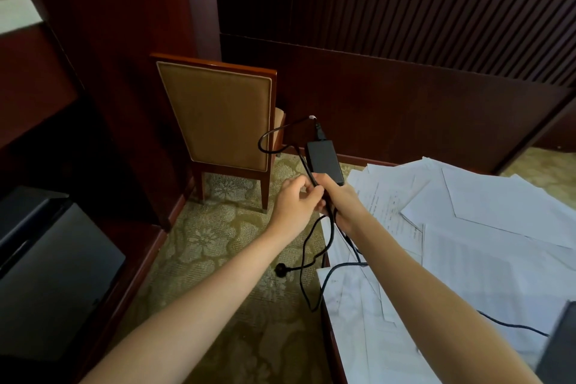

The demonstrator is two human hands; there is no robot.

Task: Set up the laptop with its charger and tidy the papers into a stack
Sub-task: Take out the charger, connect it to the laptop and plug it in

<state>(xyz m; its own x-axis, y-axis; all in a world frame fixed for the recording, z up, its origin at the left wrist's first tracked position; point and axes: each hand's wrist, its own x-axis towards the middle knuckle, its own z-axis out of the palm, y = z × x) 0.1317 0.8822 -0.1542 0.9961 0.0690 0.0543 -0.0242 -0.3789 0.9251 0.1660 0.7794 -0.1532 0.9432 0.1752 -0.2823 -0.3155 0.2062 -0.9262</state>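
Observation:
My right hand (341, 201) grips the black charger brick (324, 160) and holds it up over the carpet, past the table's left edge. My left hand (296, 204) pinches the charger's black cable (307, 165) just beside it. The cable loops above the brick and hangs down in tangles to a round black plug (281, 268) lying on the carpet. Another stretch of cable (511, 325) runs across the papers toward a dark laptop corner (561, 343) at the lower right edge. White papers (483, 227) lie scattered and overlapping over the table.
A wooden chair (218, 115) with a tan padded back stands on the patterned carpet (218, 243) against the dark wood wall. A dark cabinet or box (53, 262) sits at the left. The table's left edge (330, 333) runs under my right arm.

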